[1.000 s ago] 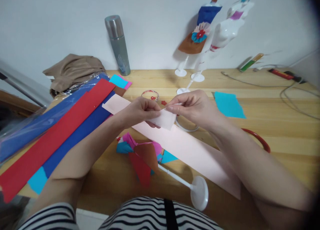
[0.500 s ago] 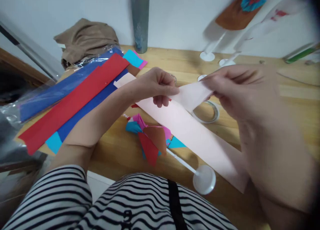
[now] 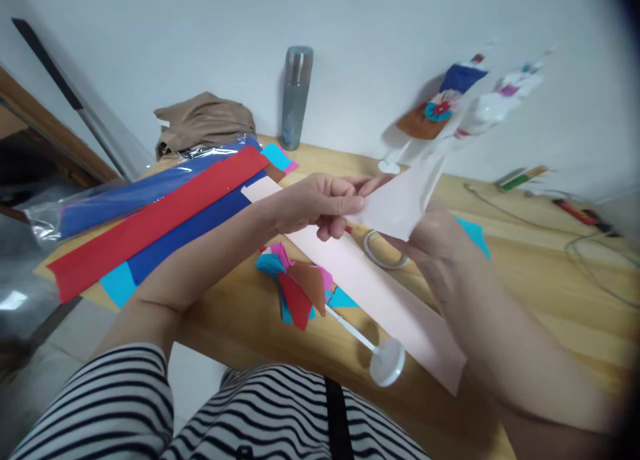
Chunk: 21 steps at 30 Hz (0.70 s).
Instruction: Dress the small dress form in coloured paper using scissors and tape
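Note:
My left hand [image 3: 330,207] pinches the left corner of a small pale pink paper piece [image 3: 397,203] between thumb and fingers. Behind and under that piece is my right hand [image 3: 433,237], somewhat blurred; its fingers reach behind the paper and are partly hidden. Below both hands lies a long pale pink paper strip [image 3: 380,293], slanting across the table. A roll of tape [image 3: 371,250] rests by the strip's far edge. Nearer to me, a white stick with a round base [image 3: 387,362] lies on its side, with red, brown, blue and pink paper pieces [image 3: 305,283] at its other end.
On the left are a red paper strip [image 3: 160,223], blue paper [image 3: 195,223] and a plastic-wrapped blue pack [image 3: 130,197]. Brown cloth [image 3: 207,123] and a flask [image 3: 296,100] stand behind. Decorated stands [image 3: 425,121] lean at the wall. A cable [image 3: 520,220] and a green-cased tool [image 3: 523,178] lie right.
My right hand has moved lower and behind the small pink piece, which now stands more upright. My left hand keeps its pinch. The view has tilted up, showing more wall and table.

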### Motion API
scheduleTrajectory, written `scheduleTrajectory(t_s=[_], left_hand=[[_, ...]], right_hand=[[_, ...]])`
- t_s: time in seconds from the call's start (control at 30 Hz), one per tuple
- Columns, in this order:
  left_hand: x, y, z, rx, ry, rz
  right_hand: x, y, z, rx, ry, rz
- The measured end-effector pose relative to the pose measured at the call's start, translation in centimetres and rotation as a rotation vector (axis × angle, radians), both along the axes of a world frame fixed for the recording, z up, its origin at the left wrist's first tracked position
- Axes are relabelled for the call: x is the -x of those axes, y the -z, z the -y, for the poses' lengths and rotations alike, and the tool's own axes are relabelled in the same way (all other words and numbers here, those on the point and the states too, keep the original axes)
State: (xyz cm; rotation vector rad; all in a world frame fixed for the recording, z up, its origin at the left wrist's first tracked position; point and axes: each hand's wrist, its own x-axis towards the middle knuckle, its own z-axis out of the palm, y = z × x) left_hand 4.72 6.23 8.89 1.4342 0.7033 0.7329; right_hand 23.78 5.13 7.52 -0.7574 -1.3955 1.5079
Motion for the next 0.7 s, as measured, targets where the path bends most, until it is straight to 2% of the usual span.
scheduleTrajectory(t_s=[0.1,0.13,0.3,0.43,0.5,0.57,0.63,0.7], left_hand=[[0.3,0.1,0.9,0.12,0.186,0.068],[0.5,0.3,1.4,0.145,0.208,0.077],[1.0,1.8,3.6,0.26,0.233,0.117],[1.5,2.5,5.1,0.283,0.205,0.113],[2.3,2.5,5.5,0.262,0.165,0.03],[3.4,2.4,5.7,0.213,0.055,-0.025],[4.4,2.3,5.9,0.174,-0.102,0.028],[5.1,2.5,6.1,0.182,-0.203,0.097]], right_hand=[[0.1,-1.1,0.8,-0.015,-0.025,0.012],[0.0,-1.4,1.2,-0.009,-0.038,0.017],[0.8,-1.6,3.4,-0.004,-0.156,0.013],[2.0,-1.5,4.6,-0.009,-0.213,0.035],[2.4,-1.5,5.0,-0.044,-0.161,0.072],[2.6,-1.4,5.3,-0.09,-0.059,0.153],[2.8,-1.3,5.5,-0.116,0.038,0.262],[3.1,-1.1,5.6,-0.112,0.074,0.366]])
